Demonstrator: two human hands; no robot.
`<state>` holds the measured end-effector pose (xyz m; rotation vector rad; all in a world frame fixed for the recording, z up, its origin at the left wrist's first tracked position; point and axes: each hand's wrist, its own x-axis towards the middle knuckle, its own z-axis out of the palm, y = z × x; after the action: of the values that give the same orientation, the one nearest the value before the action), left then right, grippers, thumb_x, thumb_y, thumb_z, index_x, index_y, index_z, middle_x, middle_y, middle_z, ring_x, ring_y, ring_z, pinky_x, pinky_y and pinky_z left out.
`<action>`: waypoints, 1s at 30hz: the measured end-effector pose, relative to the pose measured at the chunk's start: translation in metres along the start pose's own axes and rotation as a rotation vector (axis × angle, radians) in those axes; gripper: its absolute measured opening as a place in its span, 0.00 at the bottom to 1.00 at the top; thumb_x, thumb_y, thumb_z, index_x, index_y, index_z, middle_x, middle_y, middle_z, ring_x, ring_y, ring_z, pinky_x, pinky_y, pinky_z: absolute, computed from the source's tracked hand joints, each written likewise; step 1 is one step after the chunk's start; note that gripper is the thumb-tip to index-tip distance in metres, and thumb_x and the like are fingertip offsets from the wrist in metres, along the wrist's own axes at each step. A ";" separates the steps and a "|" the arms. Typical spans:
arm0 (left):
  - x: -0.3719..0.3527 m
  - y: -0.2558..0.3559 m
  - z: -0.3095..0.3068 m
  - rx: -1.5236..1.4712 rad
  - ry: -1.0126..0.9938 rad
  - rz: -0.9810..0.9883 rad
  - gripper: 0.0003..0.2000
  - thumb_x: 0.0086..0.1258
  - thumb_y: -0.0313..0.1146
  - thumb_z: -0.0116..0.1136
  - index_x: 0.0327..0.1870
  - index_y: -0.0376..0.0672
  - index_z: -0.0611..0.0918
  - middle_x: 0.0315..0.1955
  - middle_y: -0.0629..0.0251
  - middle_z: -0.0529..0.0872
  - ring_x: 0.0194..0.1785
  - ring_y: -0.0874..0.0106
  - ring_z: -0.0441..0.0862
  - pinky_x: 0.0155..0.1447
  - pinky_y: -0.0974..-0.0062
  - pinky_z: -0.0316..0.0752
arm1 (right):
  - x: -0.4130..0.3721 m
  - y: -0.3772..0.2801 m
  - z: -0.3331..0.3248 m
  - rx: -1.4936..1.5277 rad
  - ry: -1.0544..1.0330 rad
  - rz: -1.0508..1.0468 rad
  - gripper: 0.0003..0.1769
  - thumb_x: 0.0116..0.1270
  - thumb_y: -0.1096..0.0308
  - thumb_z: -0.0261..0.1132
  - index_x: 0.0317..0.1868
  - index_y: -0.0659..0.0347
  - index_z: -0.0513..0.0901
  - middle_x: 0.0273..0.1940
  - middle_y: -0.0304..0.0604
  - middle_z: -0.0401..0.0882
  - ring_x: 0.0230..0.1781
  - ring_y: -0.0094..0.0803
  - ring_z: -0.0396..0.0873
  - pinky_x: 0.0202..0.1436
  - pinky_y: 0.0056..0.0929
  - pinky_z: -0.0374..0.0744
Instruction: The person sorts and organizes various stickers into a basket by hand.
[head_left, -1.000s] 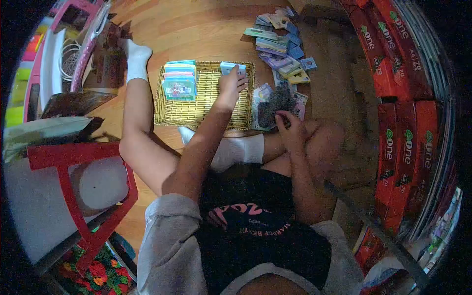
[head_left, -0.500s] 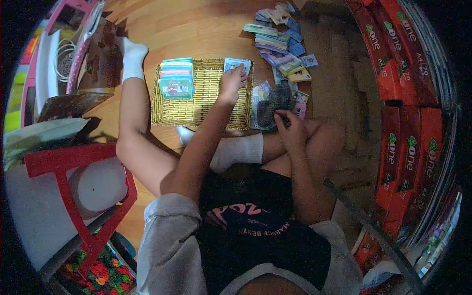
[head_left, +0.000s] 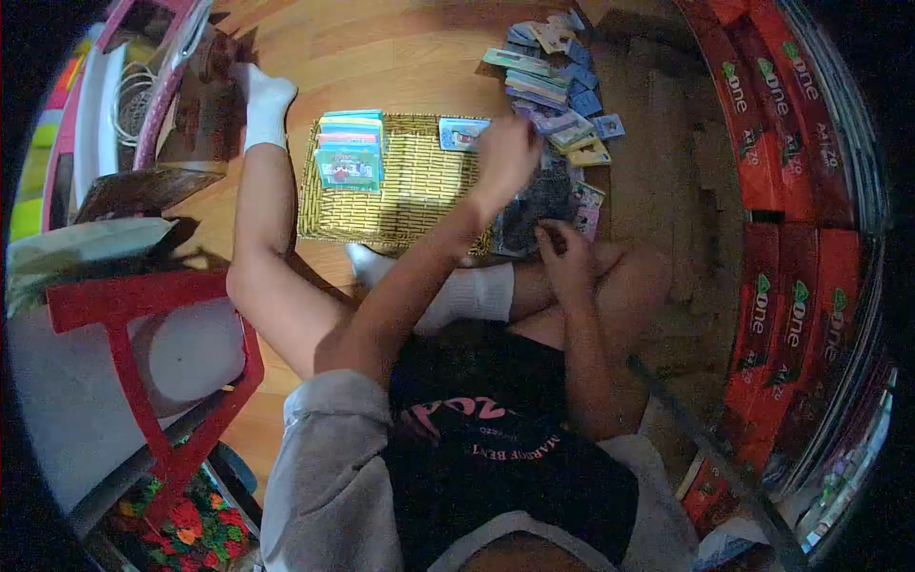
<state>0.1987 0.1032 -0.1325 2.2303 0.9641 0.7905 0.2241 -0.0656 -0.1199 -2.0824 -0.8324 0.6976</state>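
Note:
My left hand (head_left: 512, 151) is over the right rim of the woven basket (head_left: 405, 229), near the heap of small packs (head_left: 553, 119). Its fingers point away and downward, so their grip is hidden. A stack of small printed packs (head_left: 349, 167) fills the basket's left side, and a light blue pack (head_left: 461, 133) lies in its upper right corner. My right hand (head_left: 567, 255) is closed, pinching the edge of a dark grey mesh pouch (head_left: 545, 195). That pouch lies right of the basket, partly over other colourful packs (head_left: 588, 210).
Red A4 paper boxes (head_left: 796, 305) are stacked along the right. A red frame (head_left: 143, 381) and a pot of red flowers (head_left: 195, 524) are at the lower left. A pink shelf (head_left: 157, 105) holds coiled cable. My socked foot (head_left: 267, 100) is left of the basket.
My left hand has moved right, from the pack in the basket's upper right corner to the basket's edge by the heap. The pack lies uncovered in the basket. My right hand stays at the pouch.

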 end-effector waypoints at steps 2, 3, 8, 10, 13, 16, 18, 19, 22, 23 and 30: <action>0.010 0.011 0.014 0.219 -0.133 0.132 0.19 0.48 0.37 0.60 0.39 0.36 0.76 0.34 0.52 0.77 0.45 0.56 0.72 0.48 0.61 0.67 | 0.001 0.007 0.001 -0.097 0.062 -0.120 0.12 0.57 0.65 0.60 0.37 0.63 0.78 0.34 0.46 0.79 0.33 0.33 0.77 0.40 0.27 0.73; 0.014 0.008 0.028 0.219 -0.129 0.129 0.19 0.48 0.37 0.60 0.39 0.36 0.76 0.34 0.52 0.77 0.45 0.56 0.72 0.48 0.61 0.67 | 0.002 0.006 0.000 -0.099 0.058 -0.123 0.12 0.57 0.65 0.60 0.37 0.63 0.78 0.34 0.46 0.79 0.33 0.33 0.77 0.40 0.27 0.73; 0.021 -0.015 0.072 0.409 -0.015 0.222 0.18 0.48 0.40 0.59 0.37 0.38 0.75 0.35 0.57 0.78 0.46 0.61 0.73 0.48 0.63 0.67 | 0.003 0.014 0.003 -0.013 0.010 -0.048 0.13 0.57 0.64 0.59 0.39 0.64 0.77 0.38 0.51 0.77 0.41 0.43 0.74 0.48 0.34 0.70; 0.025 -0.013 0.064 0.407 -0.153 0.192 0.18 0.48 0.40 0.59 0.37 0.38 0.75 0.34 0.57 0.78 0.44 0.61 0.74 0.45 0.65 0.69 | 0.003 0.012 0.002 -0.036 0.016 -0.040 0.13 0.58 0.65 0.59 0.39 0.64 0.77 0.38 0.51 0.77 0.41 0.43 0.74 0.48 0.34 0.71; 0.031 -0.024 0.051 0.384 -0.363 0.197 0.18 0.47 0.37 0.57 0.38 0.36 0.74 0.33 0.53 0.77 0.41 0.58 0.75 0.42 0.64 0.71 | 0.002 -0.003 -0.002 -0.024 0.005 -0.010 0.13 0.58 0.64 0.58 0.40 0.64 0.77 0.39 0.50 0.77 0.41 0.43 0.74 0.48 0.34 0.70; 0.030 -0.038 0.058 0.397 -0.338 0.329 0.17 0.46 0.32 0.55 0.37 0.34 0.73 0.33 0.50 0.76 0.38 0.55 0.75 0.40 0.62 0.72 | 0.002 -0.006 -0.003 0.031 -0.015 -0.009 0.13 0.58 0.64 0.58 0.39 0.63 0.77 0.38 0.50 0.77 0.41 0.42 0.74 0.49 0.34 0.70; 0.027 -0.043 0.062 0.428 -0.239 0.429 0.15 0.45 0.29 0.54 0.36 0.34 0.73 0.32 0.51 0.76 0.38 0.55 0.75 0.39 0.62 0.72 | 0.003 0.000 0.000 0.052 -0.015 -0.030 0.12 0.58 0.64 0.58 0.39 0.63 0.77 0.38 0.50 0.77 0.41 0.42 0.74 0.49 0.33 0.70; 0.026 -0.040 0.058 0.456 -0.211 0.478 0.12 0.48 0.29 0.52 0.35 0.35 0.74 0.30 0.53 0.78 0.35 0.57 0.76 0.37 0.64 0.72 | 0.005 0.010 0.003 0.085 -0.021 -0.027 0.14 0.58 0.63 0.59 0.41 0.62 0.76 0.41 0.50 0.76 0.43 0.44 0.73 0.50 0.35 0.69; 0.023 -0.021 0.038 0.435 -0.115 0.497 0.10 0.51 0.29 0.49 0.34 0.37 0.75 0.28 0.55 0.79 0.32 0.58 0.77 0.35 0.66 0.72 | 0.007 0.011 0.002 -0.075 0.145 -0.145 0.20 0.55 0.61 0.60 0.48 0.58 0.73 0.48 0.49 0.72 0.47 0.47 0.70 0.53 0.41 0.66; 0.021 -0.013 0.027 0.393 -0.055 0.462 0.09 0.51 0.29 0.49 0.34 0.37 0.75 0.28 0.55 0.79 0.31 0.58 0.77 0.35 0.65 0.72 | 0.006 0.006 0.003 -0.263 0.309 -0.262 0.24 0.54 0.61 0.61 0.52 0.55 0.70 0.51 0.49 0.69 0.49 0.49 0.68 0.54 0.45 0.65; -0.024 0.005 -0.057 -0.510 -0.006 -0.197 0.12 0.65 0.32 0.46 0.43 0.31 0.72 0.32 0.53 0.80 0.36 0.62 0.79 0.39 0.73 0.74 | 0.006 -0.010 0.005 -0.635 -0.184 0.008 0.30 0.52 0.64 0.63 0.58 0.45 0.64 0.53 0.51 0.67 0.55 0.48 0.64 0.57 0.53 0.57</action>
<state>0.1473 0.0973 -0.0979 1.6733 0.8487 0.8289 0.2208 -0.0538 -0.1155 -2.6040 -1.2750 0.6960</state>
